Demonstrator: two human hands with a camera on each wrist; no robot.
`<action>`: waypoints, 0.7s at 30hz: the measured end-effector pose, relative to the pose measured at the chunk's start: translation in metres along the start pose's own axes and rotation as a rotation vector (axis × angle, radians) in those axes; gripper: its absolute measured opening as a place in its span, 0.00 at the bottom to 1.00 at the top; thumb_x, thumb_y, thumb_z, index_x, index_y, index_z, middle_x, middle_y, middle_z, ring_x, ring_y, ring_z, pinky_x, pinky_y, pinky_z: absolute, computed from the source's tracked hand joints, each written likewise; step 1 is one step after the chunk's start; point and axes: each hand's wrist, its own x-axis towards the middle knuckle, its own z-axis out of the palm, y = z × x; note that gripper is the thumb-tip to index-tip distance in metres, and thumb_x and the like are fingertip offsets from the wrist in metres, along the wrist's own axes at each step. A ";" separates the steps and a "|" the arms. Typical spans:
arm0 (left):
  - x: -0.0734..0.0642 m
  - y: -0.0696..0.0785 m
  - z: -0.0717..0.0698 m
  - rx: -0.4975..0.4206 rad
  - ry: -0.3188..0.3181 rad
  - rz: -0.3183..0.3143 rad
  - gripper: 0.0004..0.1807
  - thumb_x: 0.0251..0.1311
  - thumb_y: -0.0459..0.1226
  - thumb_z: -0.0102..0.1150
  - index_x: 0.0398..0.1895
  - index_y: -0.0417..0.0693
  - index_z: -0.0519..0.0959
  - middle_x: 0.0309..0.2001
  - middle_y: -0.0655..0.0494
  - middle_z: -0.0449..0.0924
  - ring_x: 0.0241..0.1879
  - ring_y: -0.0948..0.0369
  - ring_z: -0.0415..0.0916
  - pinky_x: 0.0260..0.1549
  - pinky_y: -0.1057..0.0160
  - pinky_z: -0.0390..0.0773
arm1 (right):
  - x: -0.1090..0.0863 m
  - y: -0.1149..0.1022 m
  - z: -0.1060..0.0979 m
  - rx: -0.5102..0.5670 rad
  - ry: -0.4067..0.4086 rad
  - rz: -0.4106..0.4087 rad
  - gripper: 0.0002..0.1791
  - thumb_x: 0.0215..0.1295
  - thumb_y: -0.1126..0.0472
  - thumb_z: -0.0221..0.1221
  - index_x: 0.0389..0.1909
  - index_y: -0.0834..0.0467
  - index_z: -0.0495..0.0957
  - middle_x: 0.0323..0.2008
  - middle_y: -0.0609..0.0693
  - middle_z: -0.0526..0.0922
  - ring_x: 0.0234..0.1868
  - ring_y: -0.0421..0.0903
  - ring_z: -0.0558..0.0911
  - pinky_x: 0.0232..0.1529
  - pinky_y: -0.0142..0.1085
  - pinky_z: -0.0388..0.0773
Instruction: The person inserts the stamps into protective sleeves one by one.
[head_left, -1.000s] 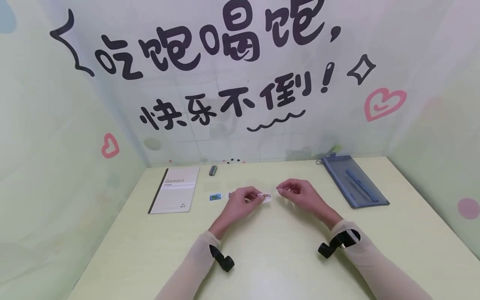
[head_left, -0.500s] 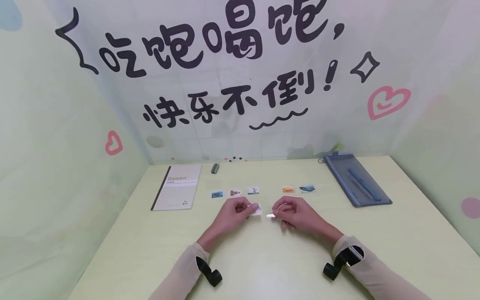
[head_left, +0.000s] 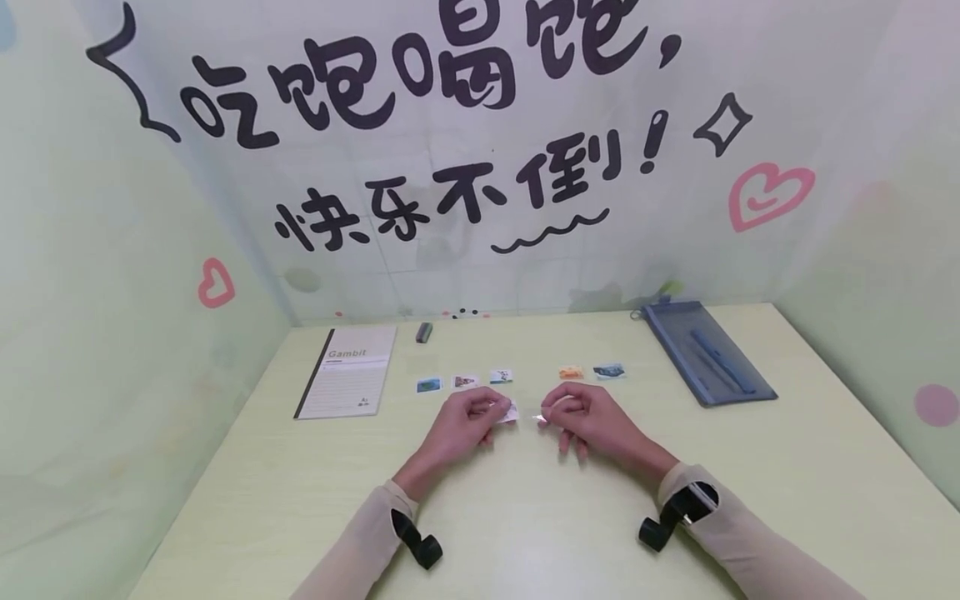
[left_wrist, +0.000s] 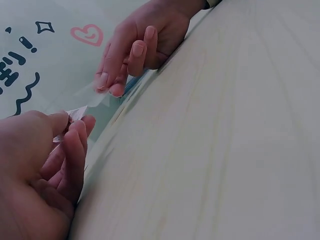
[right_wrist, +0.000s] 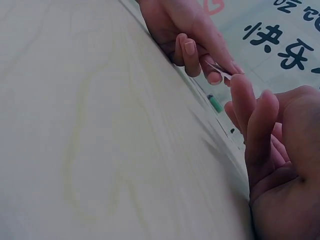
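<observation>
My left hand [head_left: 462,423] pinches a small white-edged picture stamp [head_left: 512,412] between thumb and fingers, partly covered by the thumb. Facing it, a short gap away, my right hand [head_left: 596,421] pinches a small piece of clear plastic film [head_left: 537,417], which glints in the head view. The left wrist view shows the film [left_wrist: 101,98] as a see-through sheet reaching toward the stamp [left_wrist: 76,114]. Behind the hands lie a blue stamp [head_left: 428,385], a stamp with a reddish picture [head_left: 465,381], a pale stamp [head_left: 501,376], an orange stamp [head_left: 571,372] and a dark blue stamp [head_left: 609,371].
A notebook marked Gambit [head_left: 348,372] lies at the left of the table [head_left: 487,525]. Near the back edge is a small dark green block [head_left: 424,332]. On the right lies a blue mesh zip pouch [head_left: 708,354] with a blue pen [head_left: 722,361] inside. Printed cloth walls surround the table.
Both hands have come back toward the body, holding the stamp and film, uncovering the row of stamps behind. Over the last half second they barely move; the camera view shifts slightly.
</observation>
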 end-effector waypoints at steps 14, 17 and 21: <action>0.005 -0.001 -0.004 -0.177 -0.021 -0.099 0.17 0.72 0.42 0.71 0.56 0.43 0.82 0.42 0.46 0.94 0.36 0.58 0.93 0.45 0.63 0.89 | 0.002 -0.001 0.001 0.051 -0.001 -0.028 0.16 0.77 0.57 0.67 0.55 0.64 0.80 0.45 0.62 0.93 0.33 0.49 0.92 0.29 0.41 0.88; 0.005 -0.001 -0.005 -0.149 -0.028 -0.096 0.16 0.72 0.45 0.71 0.51 0.43 0.83 0.40 0.49 0.95 0.36 0.58 0.93 0.44 0.65 0.89 | 0.002 -0.002 0.001 0.046 0.015 -0.021 0.16 0.77 0.57 0.68 0.54 0.64 0.81 0.45 0.61 0.93 0.32 0.48 0.92 0.28 0.39 0.87; 0.005 -0.002 -0.004 -0.144 -0.032 -0.081 0.15 0.73 0.46 0.71 0.47 0.43 0.83 0.39 0.50 0.95 0.36 0.59 0.93 0.42 0.63 0.89 | 0.002 -0.001 0.001 0.059 0.043 -0.012 0.17 0.76 0.58 0.68 0.55 0.66 0.82 0.45 0.60 0.93 0.38 0.47 0.93 0.37 0.39 0.90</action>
